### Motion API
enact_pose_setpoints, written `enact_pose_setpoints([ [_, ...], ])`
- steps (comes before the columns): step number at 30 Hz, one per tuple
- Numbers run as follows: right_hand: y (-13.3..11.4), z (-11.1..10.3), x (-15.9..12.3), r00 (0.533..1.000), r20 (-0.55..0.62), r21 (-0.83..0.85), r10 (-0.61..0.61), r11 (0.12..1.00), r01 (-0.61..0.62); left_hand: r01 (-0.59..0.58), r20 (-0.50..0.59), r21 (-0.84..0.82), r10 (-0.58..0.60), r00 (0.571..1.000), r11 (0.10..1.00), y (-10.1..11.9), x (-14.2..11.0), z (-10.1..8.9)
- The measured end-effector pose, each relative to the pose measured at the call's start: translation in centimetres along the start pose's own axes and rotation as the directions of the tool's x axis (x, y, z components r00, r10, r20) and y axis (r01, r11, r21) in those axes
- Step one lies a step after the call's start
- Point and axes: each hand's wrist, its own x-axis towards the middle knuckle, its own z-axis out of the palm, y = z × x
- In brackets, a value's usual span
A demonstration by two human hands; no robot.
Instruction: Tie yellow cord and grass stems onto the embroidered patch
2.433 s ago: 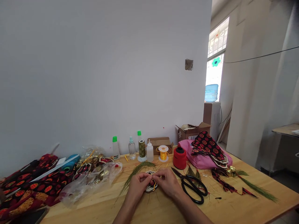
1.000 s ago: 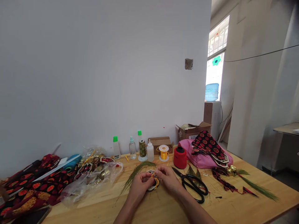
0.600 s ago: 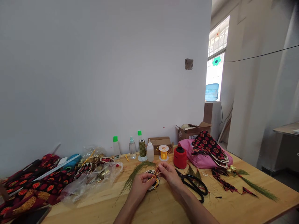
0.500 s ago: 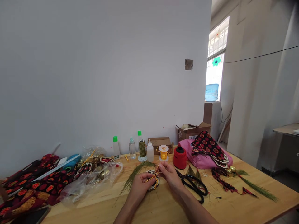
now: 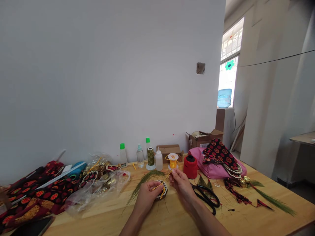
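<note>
In front of me, my left hand (image 5: 149, 194) pinches yellow cord at the edge of a black-and-white patterned ornament (image 5: 164, 187). My right hand (image 5: 180, 184), a little to its right, has its thumb and forefinger closed on a strand of yellow cord (image 5: 169, 173). Olive-green tassel threads (image 5: 140, 185) spread over the table to the left of the ornament. Black-handled scissors (image 5: 208, 196) lie beside my right wrist, their blades partly hidden behind it. Behind the hands stands a spool of yellow cord (image 5: 173, 163).
A red thread cone (image 5: 190, 168), an olive thread spool (image 5: 150, 156) and several bottles (image 5: 158, 160) line the wall side. Patterned fabric and a plastic bag of bells (image 5: 103, 183) lie left. A pink bundle (image 5: 200, 164), golden bells (image 5: 245, 181) and a cardboard box (image 5: 214, 137) are right.
My right hand has moved slightly right, away from my left hand, drawing the yellow cord with it. My left hand stays by the ornament. The view has shifted a little.
</note>
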Motion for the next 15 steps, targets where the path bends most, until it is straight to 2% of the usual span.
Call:
enact_pose_setpoints([
  [6, 0.6, 0.7, -0.4, 0.988, 0.141, -0.001, 0.063, 0.998, -0.063, -0.002, -0.019, 0.106, 0.004, 1.0, 0.994, -0.9, 0.4, -0.2],
  [8, 1.0, 0.8, -0.4, 0.988, 0.143, -0.085, 0.049, 0.996, -0.037, 0.006, -0.028, 0.122, -0.003, 1.0, 0.992, -0.9, 0.4, -0.2],
  [10, 1.4, 0.7, -0.6, 0.99, 0.14, -0.245, 0.008, 0.969, 0.027, 0.022, -0.018, 0.107, -0.02, 1.0, 0.994, -0.8, 0.4, -0.3],
  [12, 1.5, 0.4, -0.9, 0.986, 0.154, -0.468, -0.06, 0.875, 0.126, 0.034, -0.004, 0.083, -0.034, 0.999, 0.996, -0.6, 0.4, -0.4],
  [15, 1.3, 0.1, -1.2, 0.971, 0.208, -0.724, -0.119, 0.649, 0.235, 0.04, 0.015, 0.067, -0.041, 0.999, 0.997, -0.4, 0.4, -0.6],
])
